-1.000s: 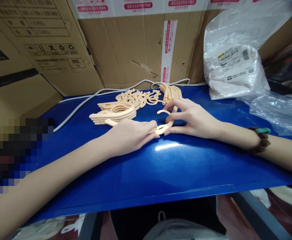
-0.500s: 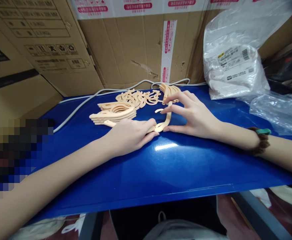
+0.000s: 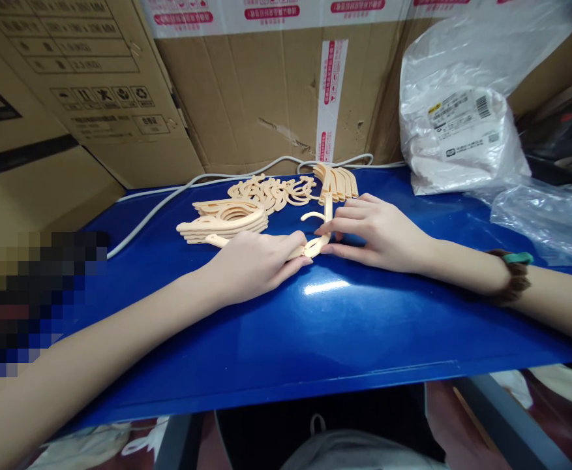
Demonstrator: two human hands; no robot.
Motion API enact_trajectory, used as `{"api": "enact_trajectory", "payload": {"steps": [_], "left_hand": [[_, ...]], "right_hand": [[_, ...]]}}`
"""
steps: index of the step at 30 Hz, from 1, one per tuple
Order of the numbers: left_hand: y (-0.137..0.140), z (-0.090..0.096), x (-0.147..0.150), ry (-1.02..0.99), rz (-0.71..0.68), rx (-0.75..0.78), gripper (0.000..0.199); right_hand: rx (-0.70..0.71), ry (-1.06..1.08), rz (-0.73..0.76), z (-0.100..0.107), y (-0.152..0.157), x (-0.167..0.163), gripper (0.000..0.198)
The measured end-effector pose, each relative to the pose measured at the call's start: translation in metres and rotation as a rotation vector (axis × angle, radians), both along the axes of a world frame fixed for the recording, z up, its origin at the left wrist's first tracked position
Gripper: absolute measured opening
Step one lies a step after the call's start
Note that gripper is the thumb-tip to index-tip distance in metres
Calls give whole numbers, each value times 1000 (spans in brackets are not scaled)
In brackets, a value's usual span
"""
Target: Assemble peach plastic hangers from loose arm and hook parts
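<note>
A cream plastic folding hanger [image 3: 328, 214] lies between my hands over the blue table, one arm pointing away from me. Its small curved hook [image 3: 311, 216] shows to the left of that arm. My left hand [image 3: 251, 264] is closed around the other arm, whose tip sticks out past the knuckles, with thumb and finger near the centre joint. On the upright arm, my right hand [image 3: 381, 230] presses with thumb and fingers from the right. To the left sits a stack of similar hangers [image 3: 222, 225].
Loose cream hooks [image 3: 266, 191] lie heaped at the back, beside a row of curved hanger arms [image 3: 337, 181]. A white cable [image 3: 188, 183] runs along cardboard boxes [image 3: 246, 98]. Clear plastic bags [image 3: 462, 130] occupy the back right of the blue table [image 3: 364, 339].
My right hand's raised, spread fingers have come down and closed on the hanger's arm. That arm has swung slightly left, and more of the hook shows. My left hand stays put.
</note>
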State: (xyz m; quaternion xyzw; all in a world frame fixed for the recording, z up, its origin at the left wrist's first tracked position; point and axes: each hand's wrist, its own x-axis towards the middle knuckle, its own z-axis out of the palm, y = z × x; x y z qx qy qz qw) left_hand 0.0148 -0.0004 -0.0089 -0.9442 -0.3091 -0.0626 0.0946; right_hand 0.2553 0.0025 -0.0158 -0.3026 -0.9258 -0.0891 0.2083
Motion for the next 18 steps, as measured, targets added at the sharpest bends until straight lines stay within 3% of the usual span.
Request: {"api": "enact_trajectory", "payload": {"steps": [9,18], "left_hand": [[-4,-2,0,-28,-71,20,28],[-2,-2,-1,-115,-84,19,23]], "right_hand": [[-77,130,-162,0,5,2,36],[-117,270,-182,-4,17,11,10]]}}
